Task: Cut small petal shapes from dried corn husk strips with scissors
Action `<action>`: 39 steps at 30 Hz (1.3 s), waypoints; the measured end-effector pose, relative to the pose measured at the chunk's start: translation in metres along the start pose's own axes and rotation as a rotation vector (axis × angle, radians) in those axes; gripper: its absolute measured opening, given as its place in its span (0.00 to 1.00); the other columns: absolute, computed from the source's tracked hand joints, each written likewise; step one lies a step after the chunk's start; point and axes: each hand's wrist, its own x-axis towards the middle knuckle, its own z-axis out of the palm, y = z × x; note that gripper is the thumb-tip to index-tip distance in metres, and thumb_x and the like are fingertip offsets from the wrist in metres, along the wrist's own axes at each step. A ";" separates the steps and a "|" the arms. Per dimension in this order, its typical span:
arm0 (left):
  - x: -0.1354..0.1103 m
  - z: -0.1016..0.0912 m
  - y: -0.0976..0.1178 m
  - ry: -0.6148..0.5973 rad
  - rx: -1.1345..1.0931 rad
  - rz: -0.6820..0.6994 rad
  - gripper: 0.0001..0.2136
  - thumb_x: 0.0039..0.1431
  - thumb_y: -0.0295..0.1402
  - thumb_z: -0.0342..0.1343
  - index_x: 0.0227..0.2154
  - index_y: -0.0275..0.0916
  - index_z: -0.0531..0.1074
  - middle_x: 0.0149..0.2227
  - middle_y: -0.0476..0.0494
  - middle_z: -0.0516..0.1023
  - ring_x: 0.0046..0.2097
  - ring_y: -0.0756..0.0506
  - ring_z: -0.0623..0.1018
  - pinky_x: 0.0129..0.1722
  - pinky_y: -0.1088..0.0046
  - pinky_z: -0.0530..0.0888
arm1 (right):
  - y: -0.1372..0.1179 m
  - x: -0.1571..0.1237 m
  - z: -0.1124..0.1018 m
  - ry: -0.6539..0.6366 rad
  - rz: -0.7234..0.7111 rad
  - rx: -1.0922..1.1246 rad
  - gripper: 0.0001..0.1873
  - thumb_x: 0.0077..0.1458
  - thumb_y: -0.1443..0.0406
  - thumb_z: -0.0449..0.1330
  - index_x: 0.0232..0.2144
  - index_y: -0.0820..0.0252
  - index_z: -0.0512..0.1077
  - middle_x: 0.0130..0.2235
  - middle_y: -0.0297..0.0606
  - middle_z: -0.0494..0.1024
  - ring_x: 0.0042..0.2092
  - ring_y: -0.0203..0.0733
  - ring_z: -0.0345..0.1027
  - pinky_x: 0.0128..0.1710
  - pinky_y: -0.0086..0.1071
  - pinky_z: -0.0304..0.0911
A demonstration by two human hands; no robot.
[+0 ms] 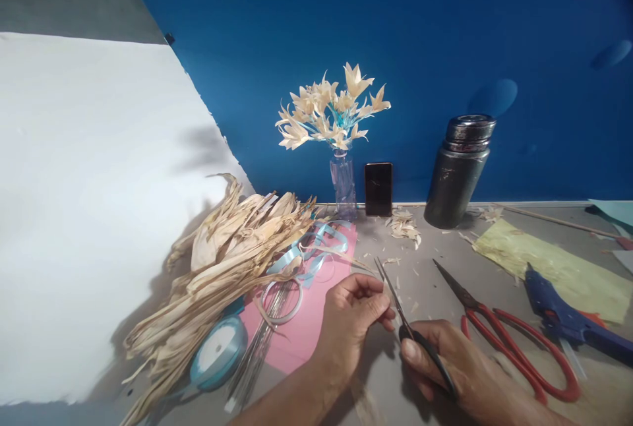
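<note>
My right hand (459,366) grips small black-handled scissors (395,301), their blades open and pointing up and left. My left hand (353,314) is pinched shut right beside the blades, holding something thin that I cannot make out. Both hands hover over the grey table near a pink sheet (301,327). A heap of dried corn husks (222,268) lies to the left of my hands.
Red-handled scissors (514,340) and a blue glue gun (564,317) lie to the right. A husk-flower bouquet in a small bottle (336,129), a phone (378,188) and a steel flask (457,172) stand against the blue backdrop. Blue ribbon spool (217,353), wires and white sheet (84,202) at left.
</note>
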 end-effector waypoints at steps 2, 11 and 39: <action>0.000 0.000 0.000 -0.005 0.003 0.001 0.14 0.45 0.34 0.71 0.31 0.35 0.73 0.25 0.48 0.75 0.27 0.48 0.76 0.28 0.72 0.72 | 0.001 0.001 0.000 -0.003 -0.009 0.004 0.36 0.48 0.31 0.52 0.19 0.56 0.61 0.19 0.30 0.64 0.22 0.34 0.53 0.23 0.28 0.51; -0.001 -0.001 -0.001 -0.010 -0.012 -0.008 0.14 0.45 0.33 0.71 0.32 0.35 0.73 0.25 0.49 0.76 0.27 0.49 0.76 0.29 0.73 0.72 | -0.002 0.001 0.000 -0.005 -0.005 -0.013 0.36 0.48 0.31 0.52 0.17 0.56 0.60 0.18 0.30 0.63 0.22 0.34 0.53 0.23 0.29 0.50; -0.007 0.006 0.005 -0.217 0.205 -0.097 0.15 0.48 0.29 0.67 0.39 0.36 0.70 0.25 0.53 0.71 0.26 0.51 0.74 0.30 0.74 0.67 | -0.013 -0.001 -0.022 0.275 -0.045 0.303 0.13 0.49 0.58 0.63 0.33 0.60 0.71 0.26 0.29 0.69 0.27 0.34 0.56 0.26 0.28 0.53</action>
